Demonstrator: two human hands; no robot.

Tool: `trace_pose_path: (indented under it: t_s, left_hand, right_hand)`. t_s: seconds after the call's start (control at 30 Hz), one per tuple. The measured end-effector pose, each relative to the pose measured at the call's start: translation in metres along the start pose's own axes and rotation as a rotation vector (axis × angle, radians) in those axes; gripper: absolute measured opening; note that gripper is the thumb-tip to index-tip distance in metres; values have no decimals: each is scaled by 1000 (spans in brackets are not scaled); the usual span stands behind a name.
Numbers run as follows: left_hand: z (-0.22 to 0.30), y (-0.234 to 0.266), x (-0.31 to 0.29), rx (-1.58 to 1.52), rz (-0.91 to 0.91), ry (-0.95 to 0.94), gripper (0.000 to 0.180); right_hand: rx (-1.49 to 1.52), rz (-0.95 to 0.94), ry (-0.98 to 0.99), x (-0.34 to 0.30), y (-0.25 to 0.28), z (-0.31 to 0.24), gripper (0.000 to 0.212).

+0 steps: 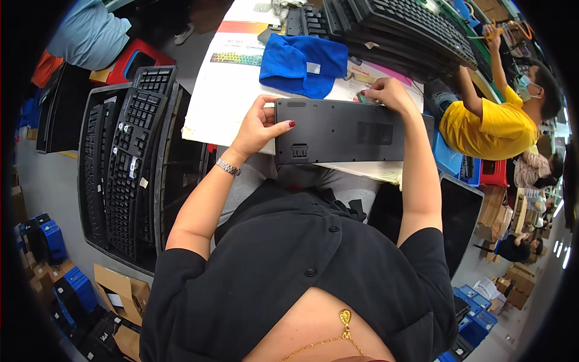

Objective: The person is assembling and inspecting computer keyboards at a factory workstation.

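Note:
A black keyboard (338, 142) lies face down before me, its underside with small feet and a darker rectangular patch showing. My left hand (259, 130) is closed round its left end, with the thumb on the underside. Over the far edge, toward the right, my right hand (389, 95) pinches a small flat green piece (363, 98) whose kind I cannot make out. Just beyond the keyboard lies a crumpled blue cloth (301, 63).
Stacked keyboards (410, 36) rise at the far right of the white-covered table (208, 108). On my left, a black bin (87, 181) holds several keyboards. A person in a yellow shirt (488, 123) works close by on the right. Cardboard boxes (123, 292) stand at lower left.

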State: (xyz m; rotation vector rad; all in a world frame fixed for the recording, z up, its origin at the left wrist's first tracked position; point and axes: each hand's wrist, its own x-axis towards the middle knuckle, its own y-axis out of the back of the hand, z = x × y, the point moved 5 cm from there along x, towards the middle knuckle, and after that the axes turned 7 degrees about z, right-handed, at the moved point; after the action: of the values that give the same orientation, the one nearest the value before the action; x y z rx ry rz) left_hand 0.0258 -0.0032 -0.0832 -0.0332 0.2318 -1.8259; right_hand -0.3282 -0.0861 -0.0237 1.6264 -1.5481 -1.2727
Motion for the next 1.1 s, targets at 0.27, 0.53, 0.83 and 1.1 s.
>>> trace_pose_path:
  t_s: [0.27,0.53,0.83,1.1]
  left_hand:
    - [4,-7,7,-75,14,-27,62]
    - [4,5,11,-219,55,-49,64]
    - [-5,11,16,-490,-46,61,63]
    - [-6,13,14,-567,-130,13,66]
  right_hand:
    - [77,158,108,-12,-6,-13,29]
    - [486,400,398,-117,-5,-90,23]
    - [320,357,605,-159,-63,-130,26]
    - [279,487,650,-166,-60,-138,25]
